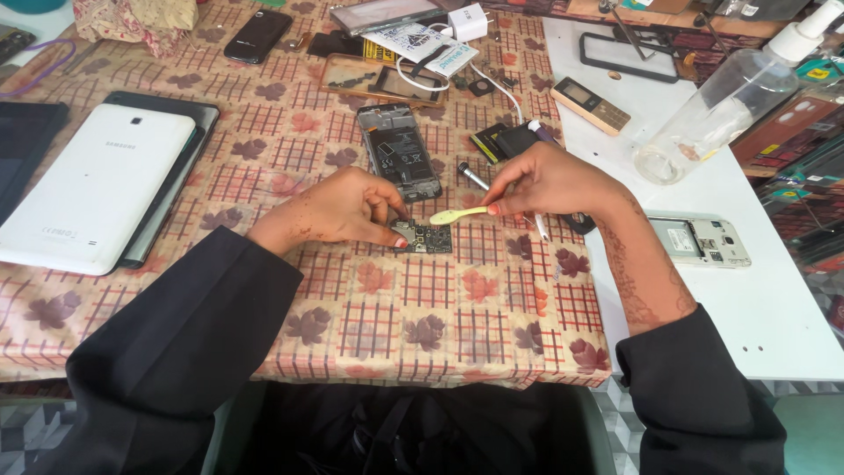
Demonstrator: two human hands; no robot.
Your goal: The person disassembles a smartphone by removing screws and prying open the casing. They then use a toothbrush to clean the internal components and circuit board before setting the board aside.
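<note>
I see the left hand point(338, 209) pinching a small dark circuit board point(423, 237) flat against the table point(440, 299) with thumb and fingers. The right hand point(545, 180) grips a pale yellow plastic pry tool point(457, 215), its tip just above the board. An opened phone point(398, 151) lies just behind

Both arms wear loose black long fabric sleeves, pushed back above the wrists. Left hand point(338, 211) shows faint henna-like patterning near the wrist. Right hand point(549, 180) bare; right forearm carries darker henna-style scrollwork running up to the sleeve cuff.
</note>
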